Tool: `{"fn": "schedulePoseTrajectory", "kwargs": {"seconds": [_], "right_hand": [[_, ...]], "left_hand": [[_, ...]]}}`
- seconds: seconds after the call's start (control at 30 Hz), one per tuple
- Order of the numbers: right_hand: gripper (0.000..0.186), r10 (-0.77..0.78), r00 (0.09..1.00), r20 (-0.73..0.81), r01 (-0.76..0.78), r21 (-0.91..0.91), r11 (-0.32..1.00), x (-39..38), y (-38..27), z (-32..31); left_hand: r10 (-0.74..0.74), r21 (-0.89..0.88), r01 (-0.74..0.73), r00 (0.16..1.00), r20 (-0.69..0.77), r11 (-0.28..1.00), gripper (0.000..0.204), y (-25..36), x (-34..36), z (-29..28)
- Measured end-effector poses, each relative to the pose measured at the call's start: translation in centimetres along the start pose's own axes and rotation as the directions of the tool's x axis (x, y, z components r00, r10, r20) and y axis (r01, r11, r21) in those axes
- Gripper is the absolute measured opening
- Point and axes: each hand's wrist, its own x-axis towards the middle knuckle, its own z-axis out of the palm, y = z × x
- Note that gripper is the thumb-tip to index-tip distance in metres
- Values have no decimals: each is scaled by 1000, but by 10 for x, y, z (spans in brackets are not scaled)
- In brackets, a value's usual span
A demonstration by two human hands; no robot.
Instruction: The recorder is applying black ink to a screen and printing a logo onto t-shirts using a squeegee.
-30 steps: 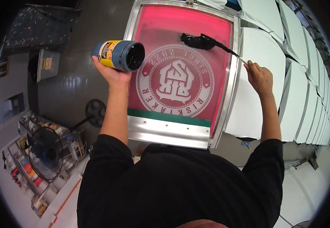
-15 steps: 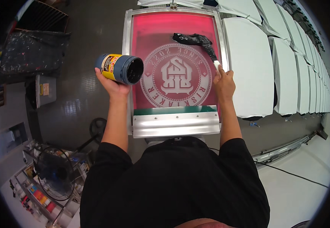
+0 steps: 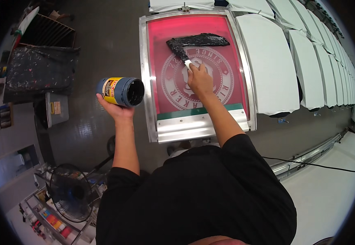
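Left hand (image 3: 118, 111) grasps the jar (image 3: 122, 90) sideways, mouth to three o'clock, I'd guess for reach; right hand (image 3: 200, 79) clasps the spatula (image 3: 188, 63), inky end at eleven.

Blue-grey jar (image 3: 121, 92), yellow label (image 3: 111, 90), pink mesh (image 3: 187, 26), black ink (image 3: 198, 40), pale ringed emblem (image 3: 224, 77)

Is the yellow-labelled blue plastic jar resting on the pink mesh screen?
No, the left hand holds the jar in the air, left of the screen.

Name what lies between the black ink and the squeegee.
In the head view, the round stencil emblem lies between the black ink and the squeegee, partly hidden by the right hand.
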Motion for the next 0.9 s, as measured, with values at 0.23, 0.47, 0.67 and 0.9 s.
{"fn": "schedulePoseTrajectory", "kwargs": {"seconds": [0.23, 0.47, 0.67, 0.9], "right_hand": [[30, -145, 989, 4, 144, 88, 986, -5, 10, -51], [28, -341, 933, 110, 295, 307, 905, -2, -22, -212], [28, -468, 857, 213, 409, 272, 871, 7, -46, -274], [24, -496, 851, 171, 519, -141, 843, 44, -57, -213]], "left_hand": [[-16, -112, 15, 1000, -14, 994, 77, -4, 17, 2], [-80, -188, 75, 997, -21, 979, 80, -26, 44, 18], [-121, -133, 127, 991, 52, 983, 81, -58, 50, 58], [-231, 5, 236, 947, 225, 972, 80, -108, 41, 112]]}}
